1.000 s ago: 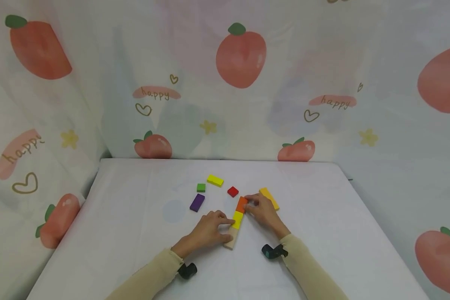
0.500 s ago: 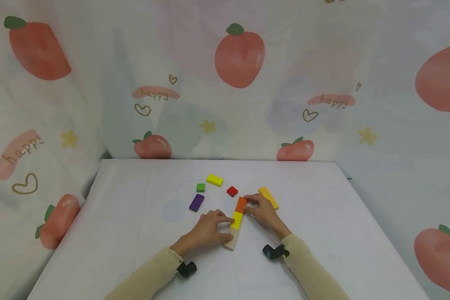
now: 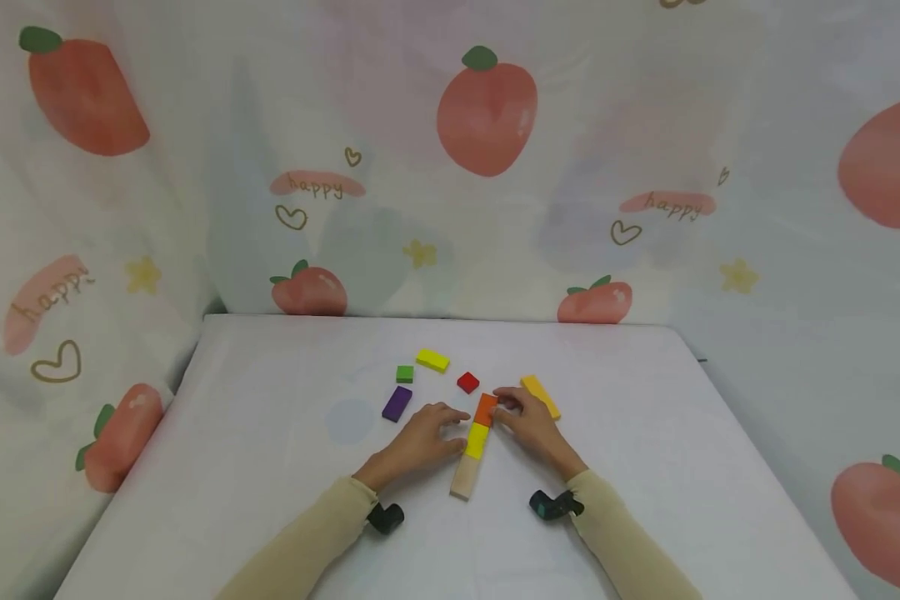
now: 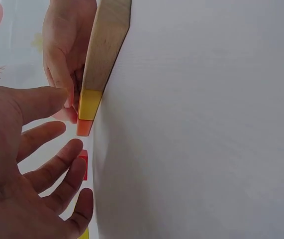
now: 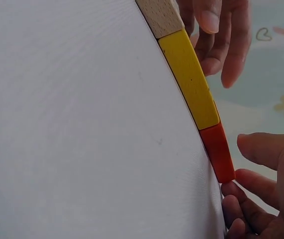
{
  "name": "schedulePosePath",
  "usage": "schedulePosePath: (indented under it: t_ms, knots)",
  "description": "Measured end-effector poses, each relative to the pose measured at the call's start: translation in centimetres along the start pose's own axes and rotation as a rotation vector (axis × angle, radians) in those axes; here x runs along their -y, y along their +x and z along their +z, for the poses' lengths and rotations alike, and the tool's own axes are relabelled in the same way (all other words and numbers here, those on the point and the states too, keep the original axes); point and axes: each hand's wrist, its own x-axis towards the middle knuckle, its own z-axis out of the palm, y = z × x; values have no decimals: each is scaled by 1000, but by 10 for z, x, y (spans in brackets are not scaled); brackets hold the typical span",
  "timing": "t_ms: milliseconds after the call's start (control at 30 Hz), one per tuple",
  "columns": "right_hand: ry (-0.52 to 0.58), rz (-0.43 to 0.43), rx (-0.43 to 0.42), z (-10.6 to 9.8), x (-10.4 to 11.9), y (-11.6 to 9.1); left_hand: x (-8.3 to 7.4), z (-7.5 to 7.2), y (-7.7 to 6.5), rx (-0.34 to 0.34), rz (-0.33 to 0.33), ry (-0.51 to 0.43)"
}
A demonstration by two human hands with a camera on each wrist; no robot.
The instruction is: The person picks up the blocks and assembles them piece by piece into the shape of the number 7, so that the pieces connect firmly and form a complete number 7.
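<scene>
A plain wooden block (image 3: 463, 479), a yellow block (image 3: 476, 442) and an orange block (image 3: 484, 410) lie end to end in a slanting row on the white table. Close to the yellow block's left side is my left hand (image 3: 420, 437), fingers relaxed and spread; the left wrist view shows nothing in its grasp. My right hand (image 3: 534, 423) is at the far end of the row. In the right wrist view its index fingertip meets the end of the orange block (image 5: 218, 152), while the thumb stands a little apart from it.
Beyond the row lie a red block (image 3: 468, 382), a yellow block (image 3: 432, 360), a green block (image 3: 405, 374) and a purple block (image 3: 397, 403). Behind my right hand is an amber-yellow block (image 3: 540, 396). A peach-print curtain (image 3: 390, 100) hangs behind the table.
My left index finger and thumb have come off the row, and the hand has shifted slightly forward. My right hand has stayed almost in place by the orange block.
</scene>
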Motion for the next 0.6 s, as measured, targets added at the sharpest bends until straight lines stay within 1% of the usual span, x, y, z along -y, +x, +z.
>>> schedulePosePath:
  t_ms: [133,300,467,600]
  knots:
    - [1,-21,-6,-3,-2,0,-6,-1,8,4,0,13]
    - [23,-26,6,-3,2,-2,-11,-3,13,32,2,17]
    - [11,-29,1,-2,2,-3,-13,-2,16,63,-7,46]
    - [0,-43,-15,-3,1,-6,-12,0,16,78,14,79]
